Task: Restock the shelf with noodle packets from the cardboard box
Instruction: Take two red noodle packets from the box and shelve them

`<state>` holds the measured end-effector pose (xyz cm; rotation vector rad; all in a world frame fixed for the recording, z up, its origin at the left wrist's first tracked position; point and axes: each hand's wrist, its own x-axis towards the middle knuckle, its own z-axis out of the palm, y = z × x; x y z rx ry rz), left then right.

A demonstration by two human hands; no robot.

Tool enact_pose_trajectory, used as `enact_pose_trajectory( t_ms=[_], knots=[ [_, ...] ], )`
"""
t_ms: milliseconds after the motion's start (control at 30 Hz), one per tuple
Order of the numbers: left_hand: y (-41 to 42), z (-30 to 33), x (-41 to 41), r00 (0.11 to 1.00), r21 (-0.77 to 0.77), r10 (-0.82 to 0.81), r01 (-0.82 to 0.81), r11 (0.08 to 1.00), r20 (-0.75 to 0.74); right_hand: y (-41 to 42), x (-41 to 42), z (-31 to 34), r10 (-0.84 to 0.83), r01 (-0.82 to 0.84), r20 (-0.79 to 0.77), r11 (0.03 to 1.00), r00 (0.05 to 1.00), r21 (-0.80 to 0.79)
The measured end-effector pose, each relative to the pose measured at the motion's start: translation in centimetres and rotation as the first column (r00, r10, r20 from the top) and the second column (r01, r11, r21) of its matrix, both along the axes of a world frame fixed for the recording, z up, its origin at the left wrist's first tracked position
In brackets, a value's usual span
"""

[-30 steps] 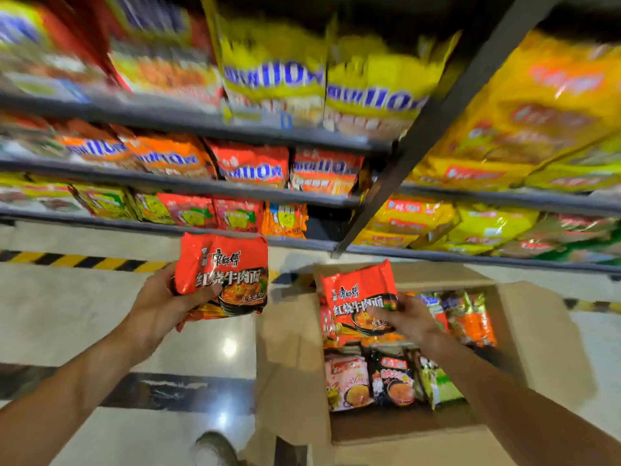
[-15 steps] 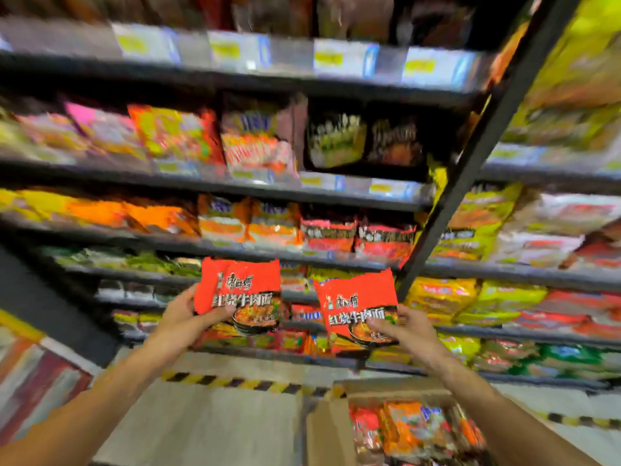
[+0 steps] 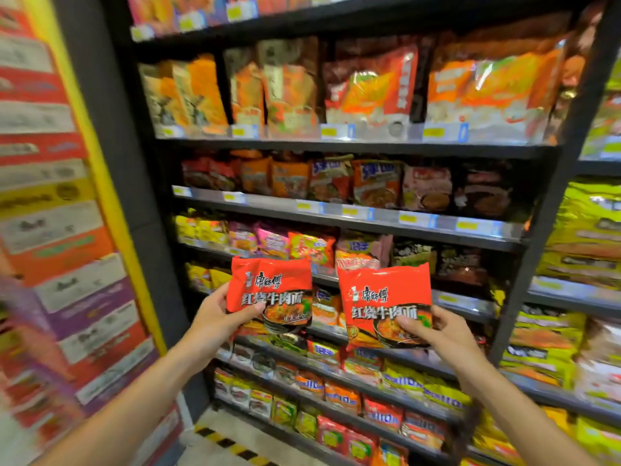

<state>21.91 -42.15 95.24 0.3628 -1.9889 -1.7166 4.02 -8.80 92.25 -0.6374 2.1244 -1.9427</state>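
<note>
A left hand (image 3: 215, 317) and a right hand (image 3: 443, 334) each grip a red noodle packet (image 3: 268, 290) (image 3: 384, 301) before the shelf (image 3: 353, 216), neither yet placed.

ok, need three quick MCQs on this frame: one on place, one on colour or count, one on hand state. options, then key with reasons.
1. Where are the two held packets?
A. In front of the shelves
B. Inside a box
C. On the floor

2. Main colour of the held packets?
A. Green
B. Red
C. Blue

3. State of the hands?
A. Both empty
B. Only one holds a packet
C. Each grips one packet

Key:
1 A: left packet and right packet are raised before the shelves.
2 B: both wrappers are red.
3 C: left hand and right hand each have a thumb across a wrapper.
</note>
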Motion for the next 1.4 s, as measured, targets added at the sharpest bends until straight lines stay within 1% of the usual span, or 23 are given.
enact_pose_trajectory(
  t_ms=[233,367,500,600,700,900,1100,1267,1400],
  knots=[
    [-2.6,5.5,7.3,0.982,-0.049,0.152,-0.159,0.986,-0.113,-5.1,3.3,7.1,0.105,-0.113,-0.129,0.992,0.986,-0.057],
    [-5.9,7.6,10.3,0.971,-0.079,0.187,-0.201,0.976,-0.152,-9.0,4.6,10.0,0.129,-0.138,-0.179,0.99,0.975,-0.037],
    [-10.4,9.0,12.1,0.964,-0.077,0.183,-0.2,0.977,-0.193,-13.6,5.9,12.3,0.143,-0.152,-0.229,0.988,0.963,-0.023],
    [-14.0,10.1,13.1,0.959,-0.084,0.177,-0.2,0.976,-0.223,-17.6,6.8,13.6,0.129,-0.145,-0.24,0.988,0.962,-0.053],
    [-18.3,10.7,13.6,0.953,-0.059,0.177,-0.197,0.979,-0.247,-22.0,7.5,14.2,0.11,-0.132,-0.237,0.988,0.965,-0.077],
    [-27.4,11.0,13.2,0.967,-0.064,0.144,-0.16,0.985,-0.212,-30.2,8.8,14.2,0.065,-0.092,-0.252,0.991,0.965,-0.098],
    [-34.7,9.7,10.7,0.979,-0.055,0.091,-0.102,0.993,-0.182,-35.7,8.4,13.1,0.0,-0.023,-0.23,0.995,0.973,-0.099],
    [-39.1,8.5,6.7,0.982,-0.044,0.045,-0.054,0.998,-0.184,-39.0,6.1,12.3,-0.041,0.025,-0.23,0.997,0.972,-0.072],
    [-42.2,7.8,2.9,0.977,-0.017,0.05,-0.055,0.998,-0.208,-41.9,2.8,12.0,-0.06,0.044,-0.219,0.996,0.974,-0.075]
  ],
)
